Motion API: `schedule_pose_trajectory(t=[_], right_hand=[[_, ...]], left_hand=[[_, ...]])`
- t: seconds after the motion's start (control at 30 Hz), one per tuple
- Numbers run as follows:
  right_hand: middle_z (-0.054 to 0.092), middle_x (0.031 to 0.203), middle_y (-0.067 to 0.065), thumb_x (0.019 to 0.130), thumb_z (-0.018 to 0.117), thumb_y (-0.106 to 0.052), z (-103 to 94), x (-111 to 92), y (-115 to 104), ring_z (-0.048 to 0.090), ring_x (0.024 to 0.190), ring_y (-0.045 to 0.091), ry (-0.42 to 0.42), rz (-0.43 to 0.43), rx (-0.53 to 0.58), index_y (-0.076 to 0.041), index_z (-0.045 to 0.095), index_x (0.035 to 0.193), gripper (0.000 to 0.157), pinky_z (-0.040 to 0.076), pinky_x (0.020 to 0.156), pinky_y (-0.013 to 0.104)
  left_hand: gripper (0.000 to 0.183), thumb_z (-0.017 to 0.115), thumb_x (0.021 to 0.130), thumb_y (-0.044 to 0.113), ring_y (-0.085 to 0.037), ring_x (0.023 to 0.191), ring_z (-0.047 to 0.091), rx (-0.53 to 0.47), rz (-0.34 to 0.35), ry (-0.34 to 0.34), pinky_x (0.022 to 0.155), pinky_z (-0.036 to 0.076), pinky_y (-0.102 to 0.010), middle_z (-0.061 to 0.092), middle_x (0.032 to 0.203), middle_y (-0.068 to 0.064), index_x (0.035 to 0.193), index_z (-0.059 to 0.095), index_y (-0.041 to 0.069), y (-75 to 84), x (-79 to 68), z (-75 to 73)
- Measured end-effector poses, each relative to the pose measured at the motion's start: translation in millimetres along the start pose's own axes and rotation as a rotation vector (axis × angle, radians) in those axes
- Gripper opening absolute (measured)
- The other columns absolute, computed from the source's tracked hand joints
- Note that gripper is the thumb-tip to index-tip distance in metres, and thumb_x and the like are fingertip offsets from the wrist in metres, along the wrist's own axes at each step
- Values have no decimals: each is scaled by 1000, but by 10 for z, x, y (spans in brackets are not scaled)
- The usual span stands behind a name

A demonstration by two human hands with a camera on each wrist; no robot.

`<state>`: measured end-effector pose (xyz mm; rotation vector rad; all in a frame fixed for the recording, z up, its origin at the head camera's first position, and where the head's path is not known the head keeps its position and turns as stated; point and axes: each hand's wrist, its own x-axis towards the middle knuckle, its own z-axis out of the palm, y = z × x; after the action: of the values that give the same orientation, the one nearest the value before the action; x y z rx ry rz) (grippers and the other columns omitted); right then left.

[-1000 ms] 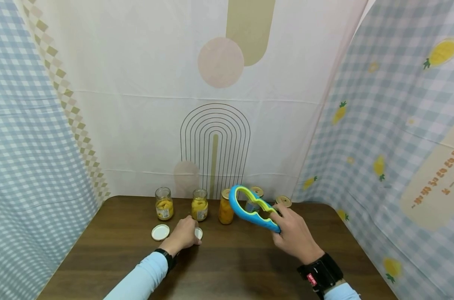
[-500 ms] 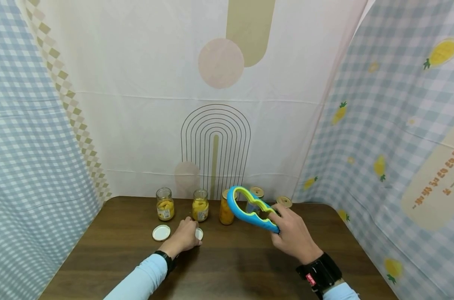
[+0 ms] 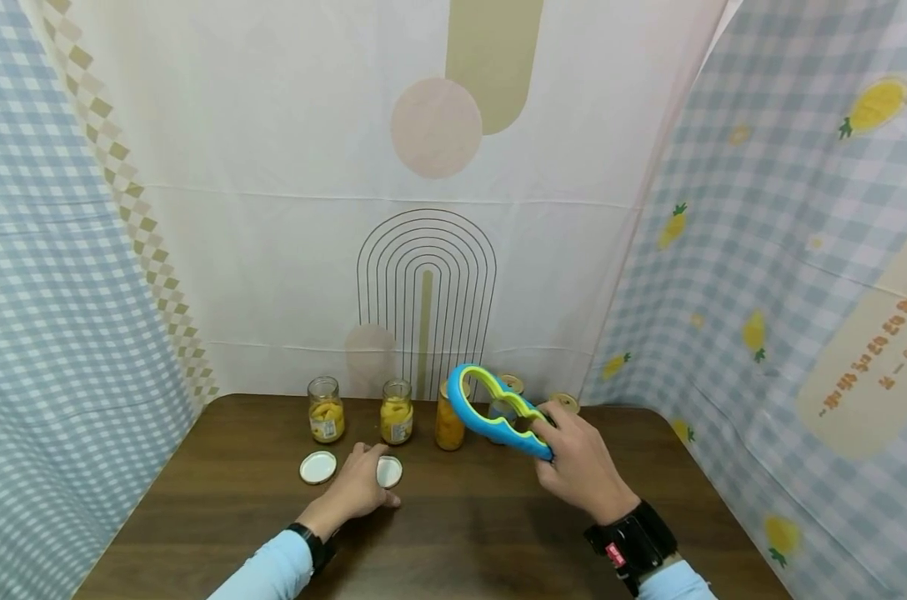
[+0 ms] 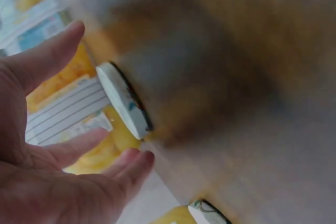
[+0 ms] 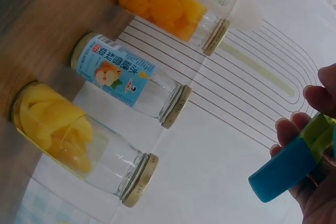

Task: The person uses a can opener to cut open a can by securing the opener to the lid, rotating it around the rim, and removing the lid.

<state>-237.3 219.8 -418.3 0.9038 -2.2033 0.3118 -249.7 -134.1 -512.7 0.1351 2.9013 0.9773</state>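
My left hand (image 3: 352, 487) is beside a white-faced jar lid (image 3: 389, 472) lying on the table, its fingers spread and apart from it. In the left wrist view, the lid (image 4: 123, 100) stands clear of the thumb and fingers. A second lid (image 3: 318, 467) lies left of that hand. Behind the lids stand two lidless glass jars of yellow fruit, the left jar (image 3: 326, 421) and the right jar (image 3: 397, 421). My right hand (image 3: 581, 467) grips a blue and green jar opener (image 3: 472, 421) by one end, raised above the table. In the right wrist view, the opener (image 5: 286, 171) lies against curled fingers.
A lidded jar of orange fruit (image 3: 449, 429) stands right of the lidless jars. Farther right are a blue-labelled jar (image 5: 123, 74) and a jar of yellow slices (image 5: 58, 129), both with gold lids. A patterned cloth (image 3: 288, 250) hangs behind the brown table (image 3: 453, 542).
My left hand has let go of the lid and drawn slightly left and toward me, fingers opening. The lid lies on the table. My right hand with the opener has barely shifted.
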Motion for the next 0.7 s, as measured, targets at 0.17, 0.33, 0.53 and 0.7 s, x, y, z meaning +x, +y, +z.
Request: schedule_pose_trajectory(t=[0.17,0.33,0.53,0.7], right_hand=[[58,95,0,77,71,1,12,-21,36,37,73,7,-4,17,-4,-19,60,84,24,35,65,22],[54,93,0,76,71,3,33,-57,76,34,73,7,5,32,-7,-19,56,82,26,33,66,23],[58,96,1,76,73,0,43,-102,82,38,73,8,-9,73,-5,-19,58,81,25,35,66,23],[63,100,2,76,74,-2,42,-139,78,42,72,8,-31,117,-18,-20,61,82,23,37,64,22]], left_hand=[[94,100,73,28,-50,139,50,-53,-21,65,113,46,-65,51,148,-30,150,55,-1,-22,-236,-46],[91,99,74,28,-53,138,50,-43,13,156,113,42,-70,52,147,-30,148,56,-2,8,-541,-100],[87,100,73,29,-52,137,52,26,65,218,114,40,-71,54,146,-27,144,60,-2,62,-887,-113],[87,99,74,33,-51,138,51,23,78,195,114,39,-71,54,147,-24,144,60,0,131,-1035,-121]])
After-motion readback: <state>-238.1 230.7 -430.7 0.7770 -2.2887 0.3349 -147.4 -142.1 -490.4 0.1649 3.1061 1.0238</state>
